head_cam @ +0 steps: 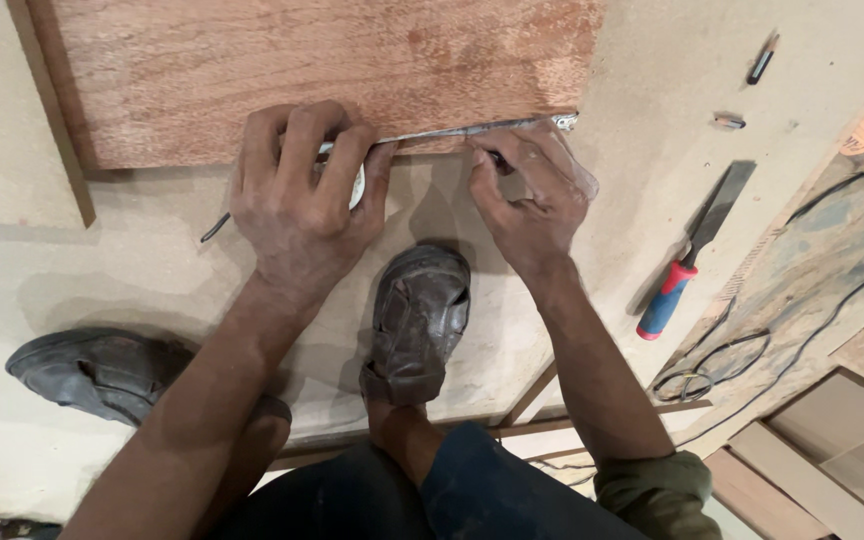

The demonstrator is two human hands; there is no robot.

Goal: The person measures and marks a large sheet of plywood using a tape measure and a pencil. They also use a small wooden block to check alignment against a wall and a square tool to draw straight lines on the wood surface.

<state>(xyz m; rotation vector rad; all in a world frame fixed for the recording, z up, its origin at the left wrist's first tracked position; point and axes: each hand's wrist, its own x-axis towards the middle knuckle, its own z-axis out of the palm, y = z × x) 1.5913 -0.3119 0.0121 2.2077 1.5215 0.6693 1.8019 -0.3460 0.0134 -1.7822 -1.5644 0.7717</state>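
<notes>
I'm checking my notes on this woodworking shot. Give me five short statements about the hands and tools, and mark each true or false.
1. The left hand presses a tape measure case at the near edge of the reddish plywood sheet. True.
2. The right hand holds the chisel. False: the chisel, with its red and blue handle, lies untouched on the board to the right.
3. A metal tape blade runs along the plywood edge between the hands. True.
4. The person is barefoot. False: a dark worn shoe stands between the arms and another shoe to the left.
5. A pencil lies at the upper right. True.
</notes>
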